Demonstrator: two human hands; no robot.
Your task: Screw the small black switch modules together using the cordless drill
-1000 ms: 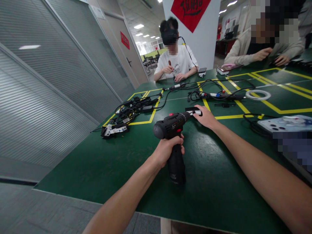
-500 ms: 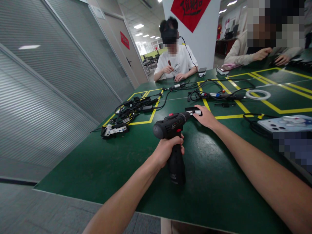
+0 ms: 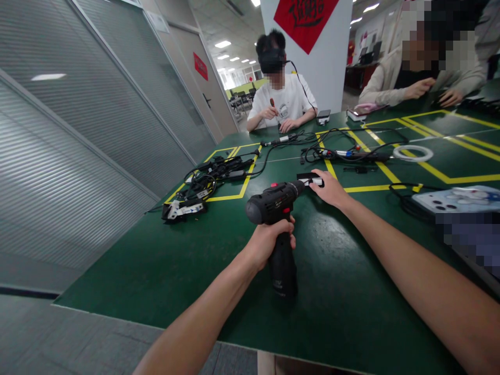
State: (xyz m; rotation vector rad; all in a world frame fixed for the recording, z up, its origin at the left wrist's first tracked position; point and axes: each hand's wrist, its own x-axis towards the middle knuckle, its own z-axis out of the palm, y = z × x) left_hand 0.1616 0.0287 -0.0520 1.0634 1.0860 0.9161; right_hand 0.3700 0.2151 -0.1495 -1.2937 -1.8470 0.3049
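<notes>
Nearest to us, our left hand [image 3: 269,240] is clenched around the grip of a black cordless drill [image 3: 275,219], which stands upright on the green table [image 3: 156,260]; the drill has a stubby matte body, a small red switch on top, and its nose aimed away from us. Just beyond, our right hand [image 3: 332,190] pins a small black-and-white part [image 3: 310,180] at the drill's tip, fingers curled over it. Farther off lies a tangle of black cables [image 3: 214,174].
</notes>
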